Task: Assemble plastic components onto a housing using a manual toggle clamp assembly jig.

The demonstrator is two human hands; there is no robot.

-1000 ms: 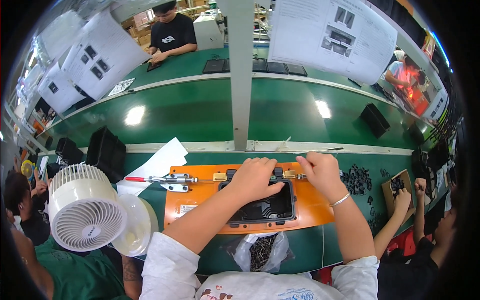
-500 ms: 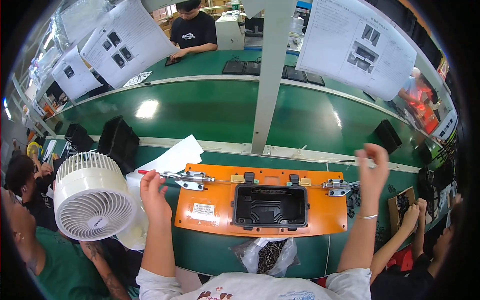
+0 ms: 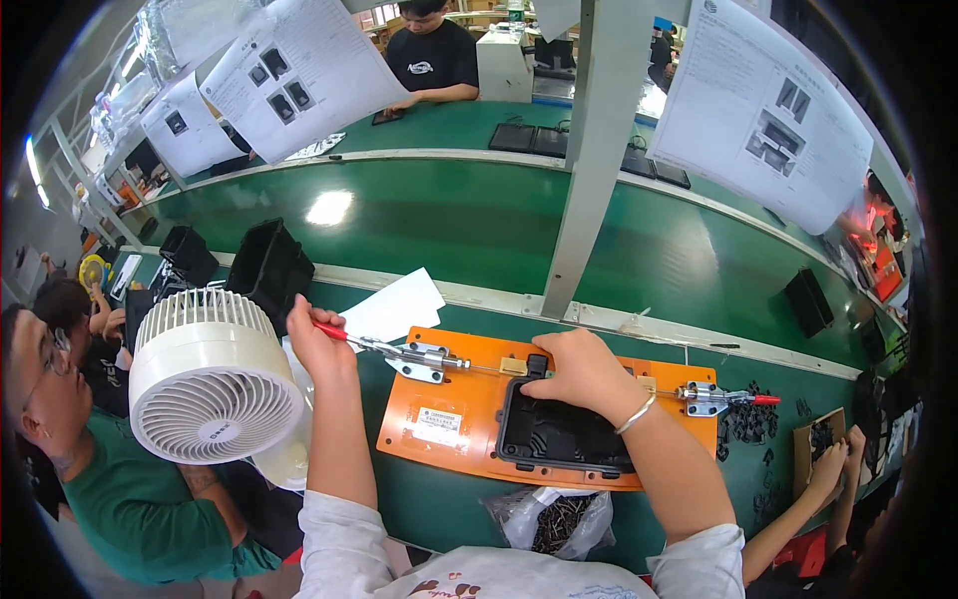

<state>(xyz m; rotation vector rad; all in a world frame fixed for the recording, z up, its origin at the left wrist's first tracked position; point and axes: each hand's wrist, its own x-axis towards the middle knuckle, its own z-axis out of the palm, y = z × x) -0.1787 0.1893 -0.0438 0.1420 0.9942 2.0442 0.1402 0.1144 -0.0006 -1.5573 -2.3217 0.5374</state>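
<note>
My left hand (image 3: 321,344) is wrapped round the red handle (image 3: 329,329) of the left toggle clamp (image 3: 424,361), which is bolted to an orange fixture plate (image 3: 399,399). A black plastic housing (image 3: 559,434) lies open side up in the middle of the plate. My right hand (image 3: 587,371) reaches across the housing, thumb and forefinger closed round a black latch (image 3: 537,366) on its far edge. The hand hides the far right part of the housing. On the plate's right end sits the other toggle clamp (image 3: 704,397), its red handle pointing outward.
A white fan (image 3: 215,389) stands by my left arm, with black bins (image 3: 269,270) behind it. A bag of screws (image 3: 554,521) lies in front of the plate. Small black parts (image 3: 750,419) are scattered at right. A post (image 3: 584,180) rises beyond the plate; co-workers sit on both sides.
My right hand has come in from beyond the right clamp onto the housing's latch. My left hand has closed round the left clamp's handle. The whole view has shifted.
</note>
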